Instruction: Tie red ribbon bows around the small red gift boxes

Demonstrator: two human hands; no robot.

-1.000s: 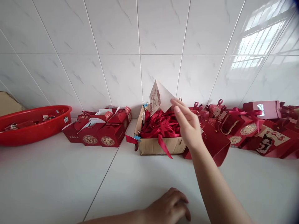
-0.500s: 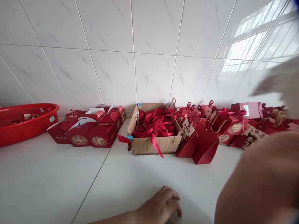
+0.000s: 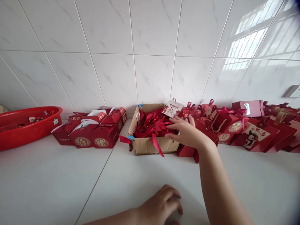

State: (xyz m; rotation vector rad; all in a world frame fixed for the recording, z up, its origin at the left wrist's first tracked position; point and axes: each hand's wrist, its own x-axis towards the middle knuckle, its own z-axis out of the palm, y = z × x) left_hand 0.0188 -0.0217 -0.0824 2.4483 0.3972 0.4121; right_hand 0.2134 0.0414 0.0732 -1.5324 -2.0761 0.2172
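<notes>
My right hand [image 3: 185, 131] reaches over the right rim of an open cardboard box [image 3: 150, 145] full of red ribbons [image 3: 152, 123]. Its fingers are spread and point left, touching the ribbons. A small printed card [image 3: 172, 109] sticks up just beyond the fingertips; I cannot tell whether the hand holds it. My left hand [image 3: 161, 206] rests on the white tiled surface [image 3: 53, 184] near the bottom edge, fingers curled loosely, nothing in it.
Several red gift boxes [image 3: 93, 131] stand left of the cardboard box. Many red gift bags with bows [image 3: 234, 125] crowd the right along the tiled wall. A red plastic basin [image 3: 23, 125] with small items sits at far left.
My right hand held a card above the box, swept off to the right in a blur, and has now come back down onto the ribbons. The left hand barely moved.
</notes>
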